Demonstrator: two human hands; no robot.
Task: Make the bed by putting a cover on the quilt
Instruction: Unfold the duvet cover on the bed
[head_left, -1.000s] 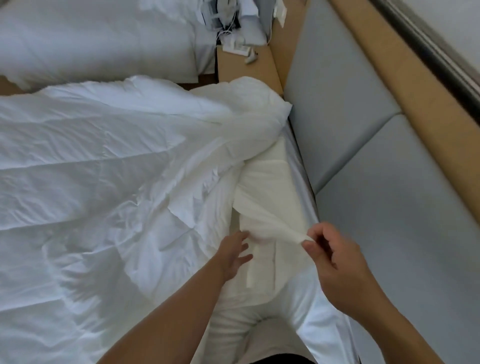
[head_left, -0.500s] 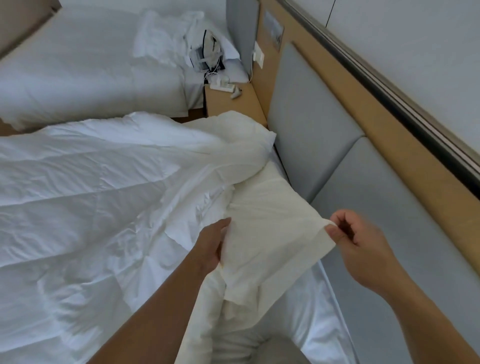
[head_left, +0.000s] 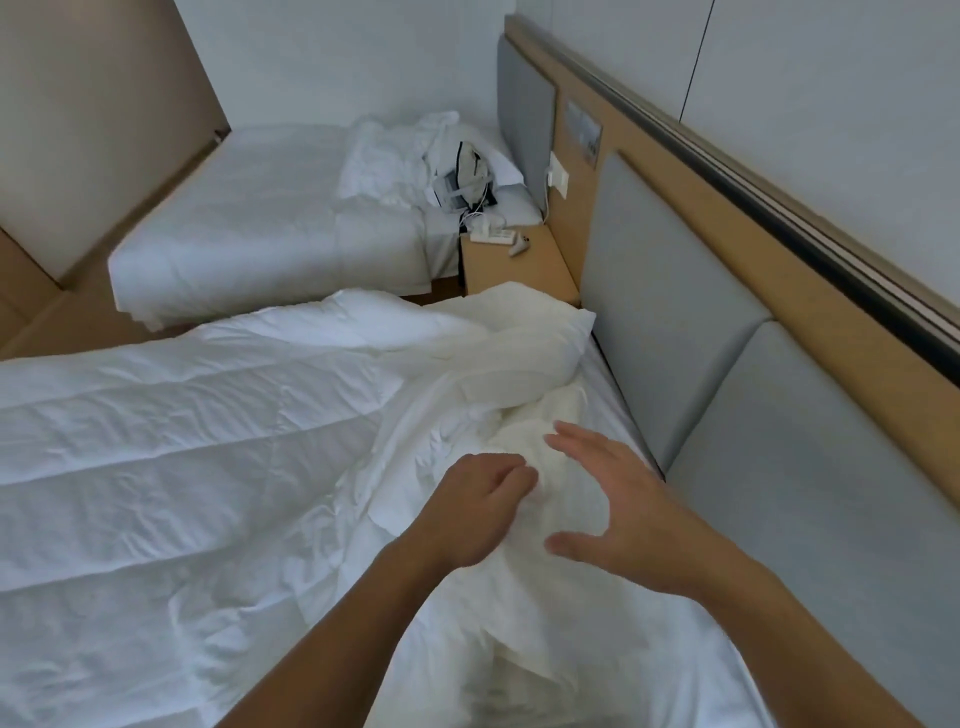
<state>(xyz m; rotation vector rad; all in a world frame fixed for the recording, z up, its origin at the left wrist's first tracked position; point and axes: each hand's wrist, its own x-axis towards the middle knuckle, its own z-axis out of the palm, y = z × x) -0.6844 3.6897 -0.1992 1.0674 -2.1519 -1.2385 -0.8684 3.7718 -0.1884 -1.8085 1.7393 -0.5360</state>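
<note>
A white quilt (head_left: 171, 467) lies spread over the near bed. At its head end sits a crumpled cream-white cover (head_left: 524, 374), bunched toward the headboard. My left hand (head_left: 478, 504) grips a fold of that cover with curled fingers. My right hand (head_left: 618, 499) hovers just right of it, fingers spread and straight, holding nothing. A pale folded part of the cover (head_left: 566, 499) shows between the two hands.
A grey padded headboard (head_left: 675, 353) runs along the right. A wooden nightstand (head_left: 514, 270) with a white power strip stands between the beds. The far bed (head_left: 270, 234) carries crumpled linen and a bag. The bare mattress sheet (head_left: 691, 670) shows at lower right.
My right hand has let go of the cover's corner and opened, and the raised flap has dropped onto the bed. The view has tilted up toward the far bed.
</note>
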